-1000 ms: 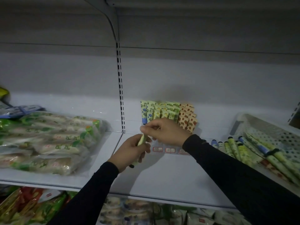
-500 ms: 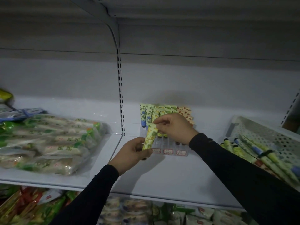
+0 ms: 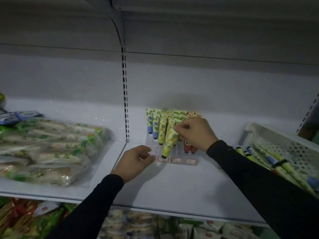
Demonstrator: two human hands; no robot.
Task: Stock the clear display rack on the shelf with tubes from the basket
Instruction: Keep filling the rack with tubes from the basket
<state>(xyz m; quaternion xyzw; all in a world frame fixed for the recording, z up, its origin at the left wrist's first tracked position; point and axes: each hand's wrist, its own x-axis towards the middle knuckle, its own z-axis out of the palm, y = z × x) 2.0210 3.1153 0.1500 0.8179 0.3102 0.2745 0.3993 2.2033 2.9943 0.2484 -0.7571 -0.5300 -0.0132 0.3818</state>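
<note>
The right hand [image 3: 195, 133] pinches a tilted tube [image 3: 168, 142] over the rack [image 3: 177, 160]; the left hand [image 3: 133, 163] hovers loosely curled, holding nothing.

Pinched at the right fingertips [image 3: 179, 130], the tube [image 3: 170, 141] looks smooth printed plastic, its rack [image 3: 191, 161] glossy clear plastic beneath them on a matt white shelf [image 3: 181, 185].

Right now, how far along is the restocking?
Done: the clear rack already holds rows of tubes. In hand: the right hand pinches a yellow-green tube, cap down at the front slot. Left: more tubes lie in the basket.
</note>
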